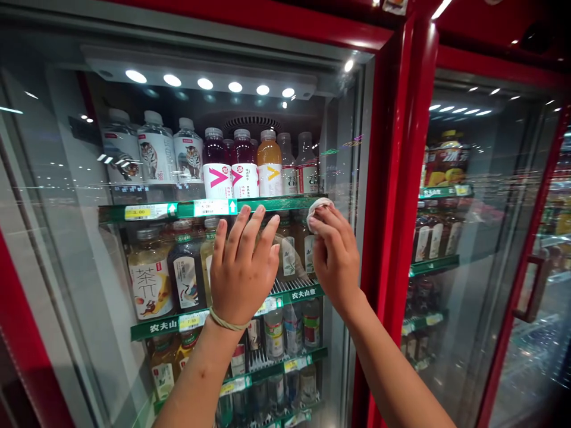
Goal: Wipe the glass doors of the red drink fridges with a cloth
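Note:
My left hand (pixel 243 267) lies flat against the glass door (pixel 66 267) of a red drinks cooler, fingers stretched upward and slightly apart; a thin band circles its wrist. Just to its right, my right hand (pixel 334 252) is closed around a small white wad, a tissue or cloth (pixel 319 207), and presses it on the same glass near the door's right edge, level with the top green shelf rail (pixel 267 205).
Behind the glass stand rows of bottled drinks (pixel 232 163) on green shelves with price tags. A red door frame (pixel 392 238) runs down right of my hands. A second cooler door (pixel 482 238) with a handle (pixel 530 288) is further right.

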A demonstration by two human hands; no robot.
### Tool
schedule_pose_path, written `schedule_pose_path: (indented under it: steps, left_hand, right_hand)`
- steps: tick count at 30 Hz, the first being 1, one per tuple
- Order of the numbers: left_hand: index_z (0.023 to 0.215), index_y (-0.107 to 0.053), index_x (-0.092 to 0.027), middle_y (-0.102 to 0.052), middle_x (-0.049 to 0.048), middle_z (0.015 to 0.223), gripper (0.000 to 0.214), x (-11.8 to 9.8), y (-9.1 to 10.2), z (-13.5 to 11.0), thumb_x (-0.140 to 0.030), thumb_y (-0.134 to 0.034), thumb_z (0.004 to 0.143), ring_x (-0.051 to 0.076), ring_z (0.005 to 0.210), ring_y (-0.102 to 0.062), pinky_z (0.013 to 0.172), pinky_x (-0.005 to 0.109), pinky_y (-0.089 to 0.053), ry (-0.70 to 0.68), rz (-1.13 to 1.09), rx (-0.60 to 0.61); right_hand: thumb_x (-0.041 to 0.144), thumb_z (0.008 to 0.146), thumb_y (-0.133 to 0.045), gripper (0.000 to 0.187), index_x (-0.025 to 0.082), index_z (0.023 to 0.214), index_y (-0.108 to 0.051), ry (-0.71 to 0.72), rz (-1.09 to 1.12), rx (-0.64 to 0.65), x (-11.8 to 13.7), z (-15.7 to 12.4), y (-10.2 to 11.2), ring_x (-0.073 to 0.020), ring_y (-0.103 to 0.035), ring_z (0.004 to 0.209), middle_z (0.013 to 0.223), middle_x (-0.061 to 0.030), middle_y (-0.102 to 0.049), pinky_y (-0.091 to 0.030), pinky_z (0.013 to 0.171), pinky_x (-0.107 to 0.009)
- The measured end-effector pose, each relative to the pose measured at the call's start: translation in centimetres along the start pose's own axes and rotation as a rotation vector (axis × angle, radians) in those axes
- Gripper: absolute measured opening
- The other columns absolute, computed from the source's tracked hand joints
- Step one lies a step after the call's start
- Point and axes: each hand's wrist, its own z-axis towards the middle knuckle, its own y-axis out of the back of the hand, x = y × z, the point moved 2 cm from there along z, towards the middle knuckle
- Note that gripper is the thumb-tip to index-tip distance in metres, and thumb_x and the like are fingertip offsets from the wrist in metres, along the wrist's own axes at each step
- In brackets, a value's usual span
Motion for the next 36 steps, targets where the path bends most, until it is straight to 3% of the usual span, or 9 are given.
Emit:
schedule_pose_path:
  steps: [2, 7, 11, 15, 20, 24, 29, 33, 36]
  left_hand:
    - [0.149, -0.051, -0.027, -0.054, 0.008, 0.155, 0.054, -0.01, 0.04, 0.02, -0.023, -0.061, 0.096, 0.029, 0.149, -0.045, 0.129, 0.053, -0.026, -0.007, 0.019, -0.003]
    - [0.147, -0.053, -0.025, -0.055, 0.0085, 0.154, 0.052, -0.05, 0.04, -0.01, -0.025, -0.062, 0.096, 0.028, 0.148, -0.046, 0.129, 0.051, -0.027, -0.029, 0.064, -0.006]
    - [0.146, -0.054, -0.024, -0.055, 0.0086, 0.154, 0.052, -0.06, 0.02, 0.03, -0.024, -0.062, 0.095, 0.028, 0.148, -0.046, 0.129, 0.052, -0.027, -0.023, 0.058, -0.001]
    - [0.145, -0.055, -0.024, -0.056, 0.0081, 0.153, 0.05, -0.07, 0.09, 0.11, -0.024, -0.062, 0.095, 0.028, 0.147, -0.047, 0.129, 0.05, -0.027, -0.025, 0.065, -0.006]
    - [0.145, -0.055, -0.025, -0.056, 0.0084, 0.153, 0.05, -0.06, 0.09, 0.13, -0.024, -0.062, 0.095, 0.028, 0.147, -0.047, 0.129, 0.051, -0.027, -0.023, 0.056, -0.009]
    - [0.146, -0.054, -0.024, -0.057, 0.0082, 0.152, 0.051, -0.04, 0.07, 0.11, -0.023, -0.061, 0.095, 0.027, 0.147, -0.047, 0.129, 0.05, -0.027, -0.018, 0.037, -0.013]
    - [0.147, -0.053, -0.023, -0.057, 0.0083, 0.152, 0.052, 0.0, 0.1, 0.08, -0.023, -0.06, 0.096, 0.027, 0.147, -0.047, 0.13, 0.05, -0.026, -0.01, 0.019, -0.015]
    - [0.145, -0.054, -0.021, -0.059, 0.0111, 0.149, 0.05, 0.13, 0.19, 0.02, -0.023, -0.061, 0.095, 0.029, 0.147, -0.047, 0.127, 0.049, -0.031, 0.021, 0.019, -0.043]
    - [0.143, -0.056, -0.02, -0.06, 0.0123, 0.147, 0.05, 0.21, 0.23, -0.06, -0.025, -0.062, 0.094, 0.031, 0.147, -0.046, 0.127, 0.051, -0.033, 0.056, 0.037, -0.074]
  right_hand:
    - [0.004, 0.097, -0.044, 0.049, 0.029, 0.137, -0.056, -0.03, -0.002, -0.034, 0.02, 0.21, -0.11, -0.0262, -0.047, 0.148, 0.146, -0.007, -0.062, -0.049, 0.118, -0.056]
    - [0.003, 0.096, -0.047, 0.051, 0.028, 0.14, -0.054, 0.054, 0.015, 0.045, 0.39, 0.29, -0.44, -0.026, -0.045, 0.149, 0.146, -0.0075, -0.063, -0.049, 0.119, -0.055]
    - [0.003, 0.097, -0.045, 0.05, 0.029, 0.137, -0.056, -0.011, 0.005, 0.011, 0.31, 0.51, -0.32, -0.0258, -0.046, 0.149, 0.147, -0.0062, -0.062, -0.048, 0.119, -0.055]
    - [0.003, 0.096, -0.048, 0.048, 0.026, 0.136, -0.058, 0.069, 0.057, 0.05, 0.68, 0.6, -0.43, -0.0246, -0.047, 0.148, 0.144, -0.0077, -0.064, -0.049, 0.12, -0.051]
    - [0.002, 0.095, -0.045, 0.051, 0.029, 0.136, -0.058, -0.001, 0.027, 0.026, 0.3, 0.6, -0.38, -0.0252, -0.045, 0.149, 0.147, -0.0053, -0.062, -0.047, 0.121, -0.055]
    - [0.003, 0.094, -0.046, 0.05, 0.028, 0.136, -0.057, 0.055, 0.048, 0.062, 0.39, 0.76, -0.56, -0.0258, -0.046, 0.149, 0.145, -0.0061, -0.063, -0.048, 0.12, -0.054]
    - [0.002, 0.095, -0.043, 0.049, 0.03, 0.134, -0.056, -0.025, 0.014, -0.023, 0.47, 0.91, -0.62, -0.0255, -0.047, 0.148, 0.146, -0.0051, -0.062, -0.047, 0.12, -0.055]
    - [0.002, 0.094, -0.047, 0.047, 0.026, 0.134, -0.055, 0.073, 0.046, 0.057, 0.8, 0.71, -0.77, -0.0258, -0.046, 0.149, 0.145, -0.0078, -0.063, -0.048, 0.12, -0.054]
    - [0.003, 0.094, -0.047, 0.047, 0.028, 0.132, -0.057, 0.043, 0.032, 0.022, 0.55, 0.77, -0.62, -0.0261, -0.049, 0.147, 0.143, -0.0065, -0.064, -0.049, 0.119, -0.055]
